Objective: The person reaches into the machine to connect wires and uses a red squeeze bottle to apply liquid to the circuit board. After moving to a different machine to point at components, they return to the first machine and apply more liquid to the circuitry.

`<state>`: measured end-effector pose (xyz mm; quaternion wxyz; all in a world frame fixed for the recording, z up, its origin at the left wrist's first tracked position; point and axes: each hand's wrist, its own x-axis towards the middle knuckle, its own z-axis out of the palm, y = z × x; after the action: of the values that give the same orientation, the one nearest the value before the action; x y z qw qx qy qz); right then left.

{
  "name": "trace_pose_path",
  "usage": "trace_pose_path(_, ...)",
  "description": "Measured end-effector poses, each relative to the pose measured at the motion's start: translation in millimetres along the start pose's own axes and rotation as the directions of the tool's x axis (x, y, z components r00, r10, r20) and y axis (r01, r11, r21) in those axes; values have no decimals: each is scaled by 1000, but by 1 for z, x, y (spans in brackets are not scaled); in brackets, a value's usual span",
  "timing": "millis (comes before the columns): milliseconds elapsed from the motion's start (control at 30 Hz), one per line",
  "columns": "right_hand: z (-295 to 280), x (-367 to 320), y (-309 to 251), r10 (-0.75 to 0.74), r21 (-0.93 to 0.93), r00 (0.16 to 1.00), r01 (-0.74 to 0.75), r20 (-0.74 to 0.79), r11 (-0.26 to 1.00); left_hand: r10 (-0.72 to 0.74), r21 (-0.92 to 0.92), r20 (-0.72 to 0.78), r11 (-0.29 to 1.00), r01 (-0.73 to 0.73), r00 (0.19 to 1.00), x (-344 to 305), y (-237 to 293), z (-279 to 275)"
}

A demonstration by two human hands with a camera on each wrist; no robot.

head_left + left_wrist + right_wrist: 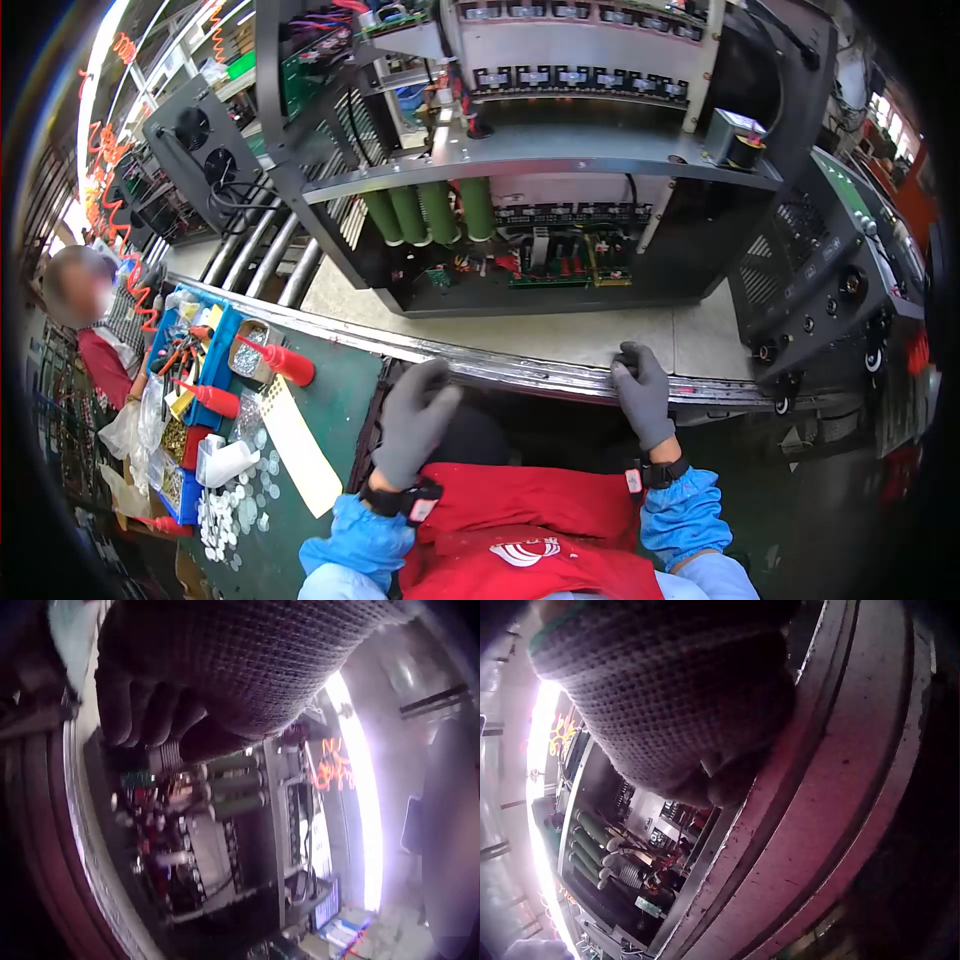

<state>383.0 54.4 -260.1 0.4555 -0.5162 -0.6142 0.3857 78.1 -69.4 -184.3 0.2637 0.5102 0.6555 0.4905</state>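
Note:
Both hands wear grey knit gloves. The left hand (412,425) is at the near side of the metal rail (520,375), thumb apart from loosely bent fingers, holding nothing visible. Further right, the right hand (645,395) is at the rail's edge with fingers loosely bent; whether it touches the rail is unclear. Beyond the rail stands a large open dark cabinet (540,300) with green cylinders (437,212) and circuit boards inside. The left wrist view shows the left glove (247,667) above the cabinet's interior; the right glove (675,705) is beside the rail in the right wrist view.
On the green bench (345,370) at left are red bottles (288,364), a yellowish strip (300,445), blue bins (222,350) and small white parts (225,515). Another dark cabinet (820,280) stands right. Rollers (270,255) lie behind the bench; a person (100,350) is at far left.

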Motion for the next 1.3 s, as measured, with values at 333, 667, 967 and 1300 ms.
trace_pose_path(333,-13,4,-10,168,73,981,-176,101,982,491,744,-252,649,-157,834,24,-12,-47)
trace_pose_path(667,-43,27,-19,201,159,968,-225,150,961,-42,262,-664,922,285,746,12,-102,-165)
trace_pose_path(967,-151,143,11,-178,-425,782,-121,-597,897,-104,222,-755,889,401,648,31,-127,-167)
trace_pose_path(1300,-144,183,7,-86,-57,942,72,-325,996,-38,296,-783,856,425,621,33,-127,-166)
